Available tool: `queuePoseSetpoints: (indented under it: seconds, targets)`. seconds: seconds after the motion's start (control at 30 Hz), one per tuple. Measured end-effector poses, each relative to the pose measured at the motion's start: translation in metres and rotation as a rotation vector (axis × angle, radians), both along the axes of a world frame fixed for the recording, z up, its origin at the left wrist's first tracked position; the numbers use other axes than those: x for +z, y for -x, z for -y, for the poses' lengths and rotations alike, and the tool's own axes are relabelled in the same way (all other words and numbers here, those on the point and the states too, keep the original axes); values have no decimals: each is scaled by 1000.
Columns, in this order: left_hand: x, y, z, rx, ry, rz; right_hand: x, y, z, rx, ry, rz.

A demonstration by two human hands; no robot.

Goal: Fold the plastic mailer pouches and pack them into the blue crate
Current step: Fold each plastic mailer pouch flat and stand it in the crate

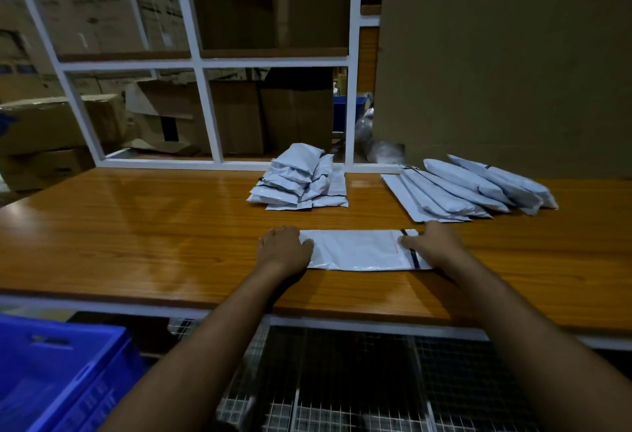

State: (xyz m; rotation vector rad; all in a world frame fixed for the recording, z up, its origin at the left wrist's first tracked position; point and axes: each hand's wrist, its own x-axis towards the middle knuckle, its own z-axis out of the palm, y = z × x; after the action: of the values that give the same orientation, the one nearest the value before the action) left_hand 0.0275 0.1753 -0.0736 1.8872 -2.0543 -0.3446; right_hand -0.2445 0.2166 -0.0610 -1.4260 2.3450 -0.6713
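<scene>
One white pouch (359,249) lies flat on the counter (136,226), near its front edge. Left hand (284,249) presses its left end, right hand (432,240) its flap end, fingers flat on both. Folded stack (301,178) and unfolded row (468,189) lie behind; blue crate (58,373) sits lower left.

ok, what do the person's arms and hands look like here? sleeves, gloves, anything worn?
Both forearms come in from the bottom of the head view, bare as far as the frame shows: no sleeves visible. The left hand and right hand wear no gloves. No watch, ring, band or marking shows on either wrist or hand, though the light is dim.
</scene>
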Motion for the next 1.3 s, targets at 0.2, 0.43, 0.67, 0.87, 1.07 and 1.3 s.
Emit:
queuePoseSetpoints:
  seconds: [0.2, 0.43, 0.67, 0.87, 1.07, 1.3]
  targets:
    - [5, -19, -7, 19, -62, -570, 16, -1, -14, 112, 253, 541]
    - [32, -42, -11, -226, 105, -985, 40, 12, -30, 418, 504, 371]
    - [-3, -62, -21, -181, 144, -541, 10, 23, -40, 320, 494, -67]
    - [11, -22, -21, -171, 203, -247, 20, -34, -26, 388, 569, 41]
    - [0, -12, -15, -258, -25, 165, 1, -104, 2, 628, 356, 56]
    - [0, -15, -18, -248, -39, 202, -20, -126, 16, 652, 61, -360]
